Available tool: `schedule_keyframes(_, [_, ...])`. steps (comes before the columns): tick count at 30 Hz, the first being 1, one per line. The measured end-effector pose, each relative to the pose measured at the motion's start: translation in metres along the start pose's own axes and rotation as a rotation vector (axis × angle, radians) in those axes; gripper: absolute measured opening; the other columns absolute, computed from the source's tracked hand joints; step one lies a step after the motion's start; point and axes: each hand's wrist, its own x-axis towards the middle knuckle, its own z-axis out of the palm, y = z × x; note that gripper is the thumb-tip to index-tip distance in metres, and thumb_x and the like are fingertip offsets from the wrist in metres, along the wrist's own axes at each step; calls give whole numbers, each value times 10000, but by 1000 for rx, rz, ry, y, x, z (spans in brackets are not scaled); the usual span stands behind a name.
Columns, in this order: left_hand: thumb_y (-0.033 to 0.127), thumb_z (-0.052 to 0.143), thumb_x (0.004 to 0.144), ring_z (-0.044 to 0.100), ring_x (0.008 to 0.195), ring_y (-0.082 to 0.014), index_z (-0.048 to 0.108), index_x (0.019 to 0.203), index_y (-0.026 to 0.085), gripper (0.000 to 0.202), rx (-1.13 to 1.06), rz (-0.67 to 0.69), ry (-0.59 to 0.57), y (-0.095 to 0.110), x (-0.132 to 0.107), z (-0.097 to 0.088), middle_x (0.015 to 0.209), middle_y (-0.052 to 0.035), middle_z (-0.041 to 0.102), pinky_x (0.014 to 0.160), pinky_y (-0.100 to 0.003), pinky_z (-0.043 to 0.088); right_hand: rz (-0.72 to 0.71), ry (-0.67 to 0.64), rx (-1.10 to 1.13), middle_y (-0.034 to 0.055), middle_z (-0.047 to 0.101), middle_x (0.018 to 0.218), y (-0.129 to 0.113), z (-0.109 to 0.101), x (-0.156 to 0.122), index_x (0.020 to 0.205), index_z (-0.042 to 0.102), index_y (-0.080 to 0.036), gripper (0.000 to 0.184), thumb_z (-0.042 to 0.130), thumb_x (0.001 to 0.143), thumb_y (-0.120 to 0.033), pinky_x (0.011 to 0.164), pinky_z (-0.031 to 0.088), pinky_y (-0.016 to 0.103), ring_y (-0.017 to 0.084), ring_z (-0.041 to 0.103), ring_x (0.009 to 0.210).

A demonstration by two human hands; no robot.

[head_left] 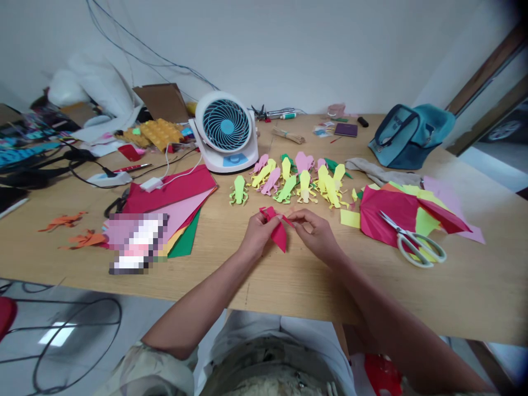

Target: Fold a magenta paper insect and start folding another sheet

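Note:
A red folded paper piece (pixel 279 230) is held between both hands just above the wooden table (pixel 264 275). My left hand (pixel 258 234) pinches its upper left part with closed fingers. My right hand (pixel 315 232) pinches its right tip, fingers closed too. Just beyond the hands lies a group of several finished paper insects (pixel 297 179) in yellow, green and pink.
Scissors (pixel 412 240) lie on a pile of coloured paper scraps (pixel 396 212) at the right. A stack of coloured sheets (pixel 177 203) lies at the left, with orange paper figures (pixel 76 231) further left. A small fan (pixel 225 132) and a blue bag (pixel 408 135) stand at the back.

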Motion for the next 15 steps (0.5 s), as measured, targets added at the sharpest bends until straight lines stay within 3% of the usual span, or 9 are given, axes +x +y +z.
schedule_keyframes(7, [401,852,649,634,749,-157,741,834,168,317,78,104,-100,-2,0,-2,812,-37,730,752,-280,484,122,23,80,50,737,932,1,3,0,973,671,-224,139,638,897,-336,794,553,334,196,699,850])
schedule_keyframes(10, [407,857,647,639,772,-161,736,851,169,336,83,127,-132,-6,1,-2,840,-43,733,759,-283,490,62,98,-76,46,730,912,1,3,-1,928,674,-229,90,609,901,-286,807,543,347,196,687,835])
schedule_keyframes(15, [406,879,603,580,687,-120,673,781,147,376,34,47,-119,-9,1,0,738,-1,675,698,-247,453,-74,154,-236,51,714,886,-2,1,-2,907,677,-250,104,575,927,-258,803,532,356,208,670,852])
